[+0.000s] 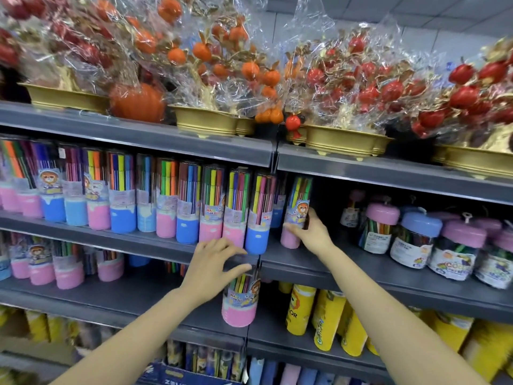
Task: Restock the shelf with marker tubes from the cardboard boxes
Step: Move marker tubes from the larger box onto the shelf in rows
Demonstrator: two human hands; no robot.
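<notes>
A grey shelf (133, 240) carries a long row of clear marker tubes (188, 201) with pink or blue bases. My right hand (311, 232) grips a pink-based marker tube (295, 207) that stands upright at the left end of the adjoining shelf bay, just right of the row. My left hand (216, 262) hovers with spread, relaxed fingers in front of the shelf edge, below the row's last pink tubes. Just under its thumb, another pink-based tube (240, 301) stands at the edge of the shelf below. I cannot tell whether the thumb touches it.
Jars of markers with pink and blue lids (416, 240) fill the right part of the same shelf. Yellow tubes (327, 318) stand lower right. Wrapped artificial fruit trees in gold pots (205, 120) line the top shelf. A blue box (177, 375) sits at the bottom.
</notes>
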